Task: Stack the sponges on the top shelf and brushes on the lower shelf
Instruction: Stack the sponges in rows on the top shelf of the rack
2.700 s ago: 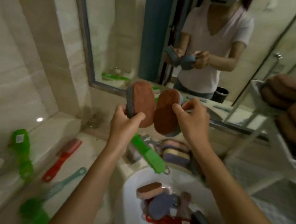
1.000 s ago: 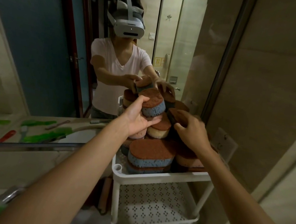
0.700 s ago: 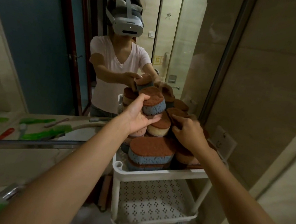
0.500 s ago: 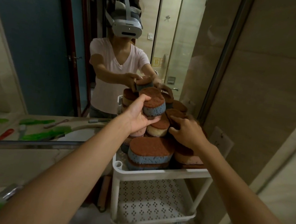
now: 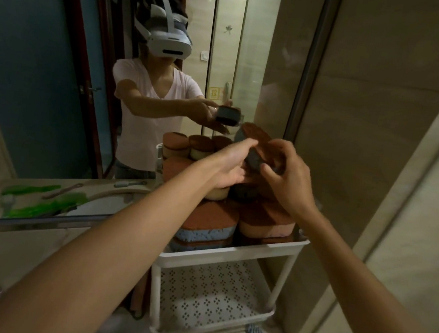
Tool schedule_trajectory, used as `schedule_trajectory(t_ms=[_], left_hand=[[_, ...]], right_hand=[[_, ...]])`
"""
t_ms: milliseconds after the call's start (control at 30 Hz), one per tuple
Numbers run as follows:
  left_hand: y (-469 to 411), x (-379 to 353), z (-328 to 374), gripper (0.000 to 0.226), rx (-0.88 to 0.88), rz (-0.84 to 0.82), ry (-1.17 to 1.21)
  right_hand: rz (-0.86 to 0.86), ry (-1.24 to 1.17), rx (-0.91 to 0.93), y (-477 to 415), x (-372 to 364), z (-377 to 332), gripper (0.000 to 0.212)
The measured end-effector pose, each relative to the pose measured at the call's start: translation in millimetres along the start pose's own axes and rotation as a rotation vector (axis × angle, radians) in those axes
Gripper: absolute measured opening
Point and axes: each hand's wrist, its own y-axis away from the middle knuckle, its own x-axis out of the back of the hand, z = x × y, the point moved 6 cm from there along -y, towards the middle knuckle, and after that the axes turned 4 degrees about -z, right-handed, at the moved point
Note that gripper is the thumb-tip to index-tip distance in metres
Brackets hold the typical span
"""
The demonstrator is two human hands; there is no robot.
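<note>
The left hand [image 5: 229, 167] and the right hand [image 5: 288, 181] both grasp one brown-topped blue-grey oval sponge [image 5: 255, 139]. The left thumb lies on top, with the fingers under it. The right fingers curl round its dark edge. Both arms reach straight out. The sponge is tipped up, just over the pile of sponges [image 5: 207, 219] on the white rack's top shelf [image 5: 230, 254].

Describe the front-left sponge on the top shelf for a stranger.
White rack beside the mirror, top shelf: at the front-left corner, atop another, lies the sponge. Its speckled blue body under a brown top differs from the peach-bodied sponge at its right.
</note>
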Motion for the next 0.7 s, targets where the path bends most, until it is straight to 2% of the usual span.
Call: schedule_trajectory(t_ms=[67, 133, 200, 267, 367, 700], left_hand=[[-2.4, 1.4, 4.1, 0.043, -0.064, 0.080, -0.245], [-0.2, 6.2, 11.9, 0.039, -0.181, 0.199, -0.723], [-4.0, 6.7, 5.1, 0.044, -0.210, 0.180, -1.220], [-11.7, 14.0, -14.9, 0.052, -0.090, 0.096, -1.500], [-14.8, 22.9, -32.5, 0.057, 0.013, 0.034, -1.614], [-11.2, 30.3, -35.0, 0.062, 0.004, -0.013, -1.630]], right_hand=[[0.050, -0.004, -0.100, 0.3, 9.0, 20.0, 0.042], [0.031, -0.002, -0.200, 2.1, 11.0, 40.0, 0.043], [-0.043, 0.028, -0.247, 4.7, 6.4, 54.8, 0.043], [-0.091, 0.037, -0.263, 7.1, 1.4, 62.2, 0.044], [-0.120, 0.074, -0.253, 7.1, -5.7, 65.8, 0.045], [-0.287, 0.248, -0.223, 4.9, -31.4, 73.4, 0.044]])
